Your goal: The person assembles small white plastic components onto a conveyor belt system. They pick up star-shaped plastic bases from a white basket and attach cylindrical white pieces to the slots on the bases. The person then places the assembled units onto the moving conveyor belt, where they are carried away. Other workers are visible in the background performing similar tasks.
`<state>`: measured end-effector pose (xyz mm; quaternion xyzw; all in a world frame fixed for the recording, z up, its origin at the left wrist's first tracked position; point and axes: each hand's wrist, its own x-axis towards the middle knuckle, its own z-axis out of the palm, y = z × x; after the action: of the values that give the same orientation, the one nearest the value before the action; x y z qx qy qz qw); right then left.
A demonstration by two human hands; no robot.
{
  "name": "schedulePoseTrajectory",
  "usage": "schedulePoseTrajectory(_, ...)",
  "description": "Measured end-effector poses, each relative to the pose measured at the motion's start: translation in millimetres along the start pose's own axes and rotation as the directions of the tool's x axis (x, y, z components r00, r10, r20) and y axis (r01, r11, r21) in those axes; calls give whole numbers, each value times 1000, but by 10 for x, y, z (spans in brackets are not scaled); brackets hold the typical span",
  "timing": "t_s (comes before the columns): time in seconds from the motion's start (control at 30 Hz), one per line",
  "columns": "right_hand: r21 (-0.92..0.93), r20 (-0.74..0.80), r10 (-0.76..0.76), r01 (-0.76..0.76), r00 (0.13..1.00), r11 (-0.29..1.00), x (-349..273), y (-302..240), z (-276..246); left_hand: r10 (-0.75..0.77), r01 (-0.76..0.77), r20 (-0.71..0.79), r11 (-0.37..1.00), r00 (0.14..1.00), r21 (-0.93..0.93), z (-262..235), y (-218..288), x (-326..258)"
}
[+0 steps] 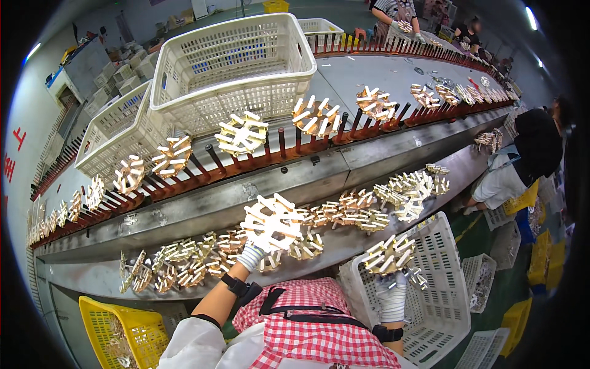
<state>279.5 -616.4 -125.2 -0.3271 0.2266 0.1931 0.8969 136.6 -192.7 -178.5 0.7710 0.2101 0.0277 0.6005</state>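
Note:
My left hand (251, 256), in a striped whitish glove, grips a round piece set with white rods (273, 222) from below, in front of the metal bench. Its fingers are mostly hidden behind the piece, which shines very brightly. On the right, my gloved right hand (392, 296) holds a similar brass-coloured rodded disc (389, 253) over the white crate (437, 264) beside me. A smaller bunch of rods (416, 278) shows close to those fingers; whether it is part of the held piece I cannot tell.
Rodded discs lie heaped along the near ledge (209, 261). Others sit on a row of dark upright pegs (215, 158) on the conveyor. Beyond stands a large white crate (233, 101). A yellow crate (123, 329) is at lower left. Another person (528, 147) works at right.

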Motion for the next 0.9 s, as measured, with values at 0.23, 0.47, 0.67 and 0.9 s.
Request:
schedulePoseTrajectory(0.23,28,265,119,-131,957,991,-169,415,486,49,-53,68,997,996,61,-216,-185,64)
schedulePoseTrajectory(0.47,-16,342,226,-235,912,972,-366,834,630,130,-138,130,989,983,56,-301,-236,33)
schedulePoseTrajectory(0.67,-650,758,-16,752,652,-114,-470,940,908,215,-91,250,899,944,-428,-175,485,-192)
schedulePoseTrajectory(0.9,-382,592,295,-61,750,922,-422,1386,938,21,489,556,449,831,-748,-61,1063,-514)
